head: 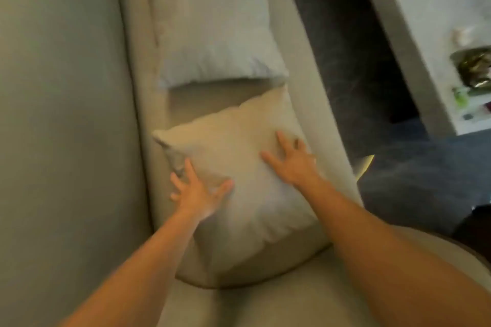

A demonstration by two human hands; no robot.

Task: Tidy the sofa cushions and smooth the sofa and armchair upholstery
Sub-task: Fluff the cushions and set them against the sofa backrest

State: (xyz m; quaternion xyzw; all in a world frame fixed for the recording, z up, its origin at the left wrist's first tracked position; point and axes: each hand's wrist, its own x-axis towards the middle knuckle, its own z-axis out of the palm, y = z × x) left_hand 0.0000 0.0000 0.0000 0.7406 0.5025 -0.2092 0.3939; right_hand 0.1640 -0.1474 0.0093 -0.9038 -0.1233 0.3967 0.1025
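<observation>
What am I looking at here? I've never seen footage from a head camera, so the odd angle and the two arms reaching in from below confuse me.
There is no machine here. A person wears one wide-angle camera on the head, looking forward and down, so the arms coming in from the bottom edge are that person's own.

The pale surface is a sofa seen from above, with its backrest running up the left of the picture. Two cushions lie on the seat: a beige cushion close by and a white cushion further along, with a strip of seat between them.

The left hand and the right hand both rest flat with fingers spread on the beige cushion. Neither grips anything; they seem to be pressing or patting it.

At the right are a dark floor and a low table with small items too blurred to name.
</observation>
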